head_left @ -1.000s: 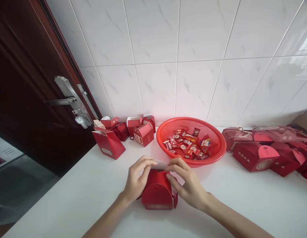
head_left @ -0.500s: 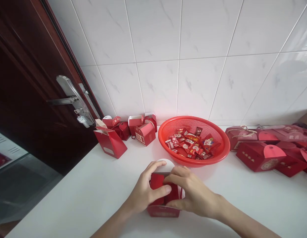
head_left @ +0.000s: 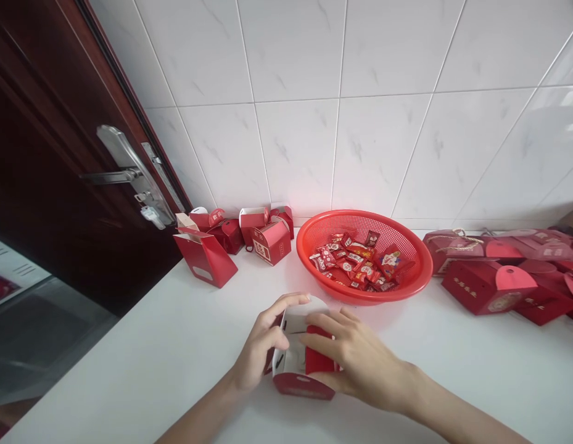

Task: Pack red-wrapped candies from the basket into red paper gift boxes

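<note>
In front of me on the white table stands a small red paper gift box (head_left: 303, 386), its top open and its white inside partly showing. My left hand (head_left: 261, 348) grips the box's left side, thumb at the inner edge and fingers reaching to the white back flap (head_left: 309, 306). On the right side, a red flap (head_left: 319, 351) is folded inward. My right hand (head_left: 360, 354) curls over this flap, thumb near the front panel and fingertips over the opening. Whether anything lies at the bottom of the box is hidden.
A red plastic basket (head_left: 418, 287) behind the box holds several wrapped candies (head_left: 355, 265). Several red boxes (head_left: 212, 262) stand at the back left, and more red boxes (head_left: 487, 288) crowd the right. A dark door (head_left: 45, 123) borders the table's left; a tiled wall (head_left: 295, 148) runs behind.
The left red flap has swung outward from over the opening, so the white inside now shows. My left hand has shifted slightly left; my right hand stays on the right flap.
</note>
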